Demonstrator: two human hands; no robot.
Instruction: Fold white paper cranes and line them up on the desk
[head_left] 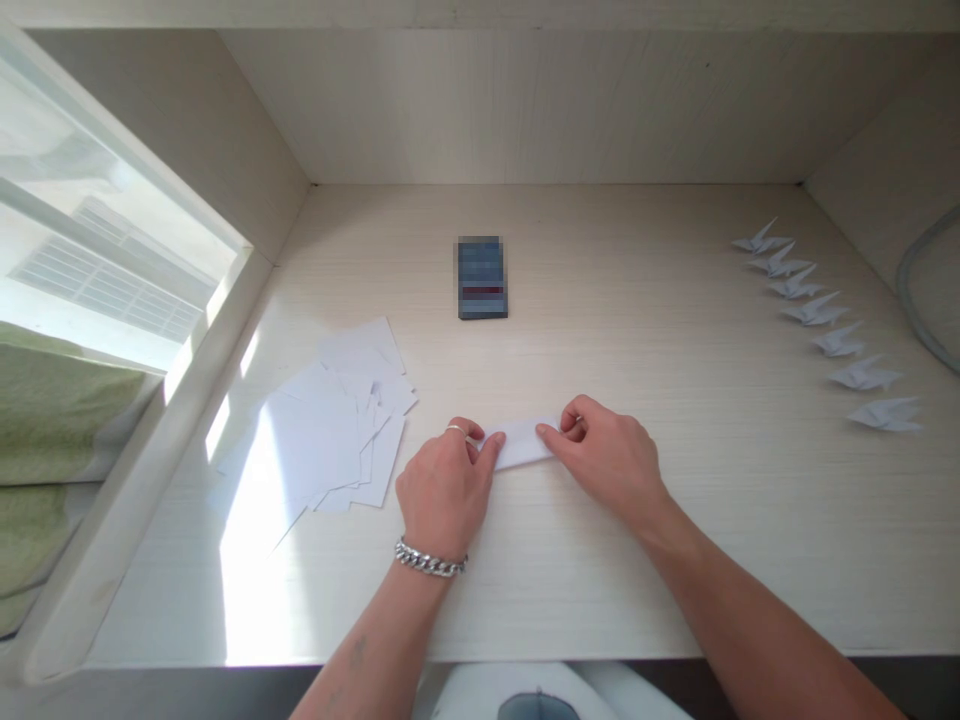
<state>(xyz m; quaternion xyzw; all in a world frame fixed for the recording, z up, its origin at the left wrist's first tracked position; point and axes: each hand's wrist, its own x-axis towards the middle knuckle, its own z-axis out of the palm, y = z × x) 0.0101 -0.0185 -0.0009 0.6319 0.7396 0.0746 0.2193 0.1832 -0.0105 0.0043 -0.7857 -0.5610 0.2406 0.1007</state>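
Note:
A small folded strip of white paper (521,444) lies on the pale wooden desk (600,540), near the front middle. My left hand (444,490), with a ring and a silver chain bracelet, pinches the strip's left end. My right hand (609,455) pinches its right end with thumb and forefinger. Both hands rest low on the desk, fingers curled onto the paper.
A loose pile of white paper sheets (337,425) lies left of my hands. A dark blurred rectangular object (481,278) sits further back. A row of several folded paper cranes (821,315) runs along the right side. A window (97,260) is at left; a grey curved rim (919,300) at far right.

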